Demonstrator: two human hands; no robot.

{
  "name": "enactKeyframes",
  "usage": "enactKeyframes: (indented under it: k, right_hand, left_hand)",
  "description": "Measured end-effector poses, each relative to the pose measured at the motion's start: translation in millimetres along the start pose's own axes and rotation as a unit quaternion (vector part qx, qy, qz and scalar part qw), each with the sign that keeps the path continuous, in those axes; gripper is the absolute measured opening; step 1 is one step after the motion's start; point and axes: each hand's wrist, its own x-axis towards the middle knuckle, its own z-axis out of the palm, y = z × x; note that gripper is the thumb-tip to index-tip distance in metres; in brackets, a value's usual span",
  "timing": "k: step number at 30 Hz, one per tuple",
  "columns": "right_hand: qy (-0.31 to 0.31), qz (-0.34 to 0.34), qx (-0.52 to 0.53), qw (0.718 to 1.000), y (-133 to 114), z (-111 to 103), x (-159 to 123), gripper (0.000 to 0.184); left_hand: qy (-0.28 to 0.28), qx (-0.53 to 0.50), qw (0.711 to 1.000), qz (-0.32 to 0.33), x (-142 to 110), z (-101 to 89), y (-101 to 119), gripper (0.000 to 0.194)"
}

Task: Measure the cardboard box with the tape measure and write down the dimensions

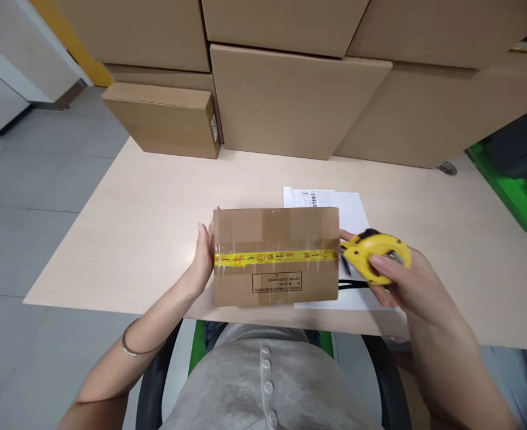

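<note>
A small cardboard box (276,230) with a yellow printed tape strip across it stands in front of me near the table's front edge. My left hand (204,257) is pressed to the box's left side, thumb up and the other fingers mostly hidden behind it. On the other side, my right hand (400,278) grips a yellow tape measure (366,251) with black parts, thumb on its face. The tape measure's pointed end is at the box's right edge; whether they touch I cannot tell. Black cords (353,284) run between the box and my right hand.
White papers (353,209) lie under and behind the box, with a dark pen-like object (346,264) on them. Large cartons (294,101) line the table's back, with a flatter carton (165,119) at the left. A dark round object (447,168) lies at the back right.
</note>
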Motion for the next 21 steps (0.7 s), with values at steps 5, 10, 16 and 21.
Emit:
enactKeyframes:
  k: [5,10,16,21]
  right_hand:
    - [0.009,-0.047,0.010,0.999,9.2,-15.2,-29.5,0.040]
    - [-0.090,-0.090,-0.108,0.986,9.9,-25.3,-21.5,0.021]
    - [-0.026,-0.228,-0.192,0.954,-13.5,-41.3,-6.6,0.029]
    - [-0.005,-0.367,-0.282,0.887,-68.0,18.9,21.2,0.049]
  left_hand:
    - [0.110,-0.027,0.983,0.147,12.9,2.8,10.8,0.053]
    - [0.036,-0.017,0.988,0.152,22.2,-11.7,-8.7,0.048]
    - [0.038,0.013,0.982,0.183,21.8,-17.1,-16.3,0.070]
    - [-0.006,-0.003,0.977,0.215,25.7,-6.8,-11.5,0.049]
